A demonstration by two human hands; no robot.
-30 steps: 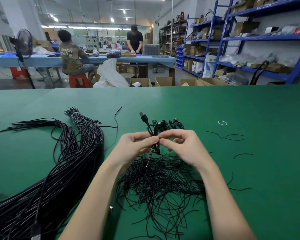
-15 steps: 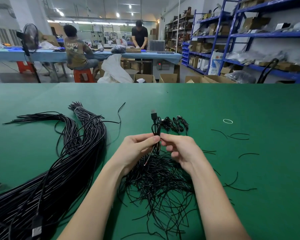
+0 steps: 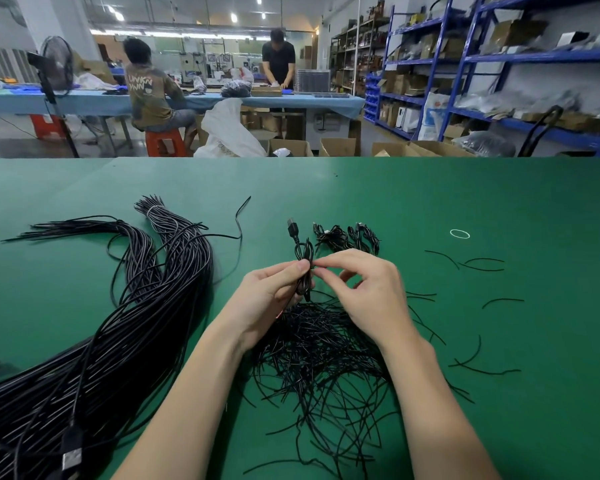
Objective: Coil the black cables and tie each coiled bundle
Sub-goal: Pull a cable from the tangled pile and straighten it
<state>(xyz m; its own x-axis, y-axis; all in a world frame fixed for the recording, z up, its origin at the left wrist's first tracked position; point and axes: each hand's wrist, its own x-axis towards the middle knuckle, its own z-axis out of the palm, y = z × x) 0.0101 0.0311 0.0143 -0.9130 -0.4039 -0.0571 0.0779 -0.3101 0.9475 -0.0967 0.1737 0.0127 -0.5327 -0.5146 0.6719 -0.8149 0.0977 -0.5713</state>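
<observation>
Black cables lie in a long uncoiled heap across the left of your green felt worktop, while the one you are working on, a small coiled black cable bundle with a USB plug, sits upright between your hands just above the middle of the worktop. Your left hand pinches the coil at its waist between thumb and fingers; keep that pinch firm so the loops do not spring apart. Your right hand pinches a thin black twist tie at the coil, fingertips right beside your left thumb; the job now looks like winding that tie snugly round the waist and twisting its ends, so work close to the pinch and keep the plug clear of the wrap. Under your wrists lies a loose tangle of thin black twist ties, and just beyond your hands a few finished tied coils. Farther right, stray ties and a small white rubber band dot the felt. Beyond the worktop, two people work at a long blue-covered table, with cardboard boxes on the floor and blue metal shelving at the right.
</observation>
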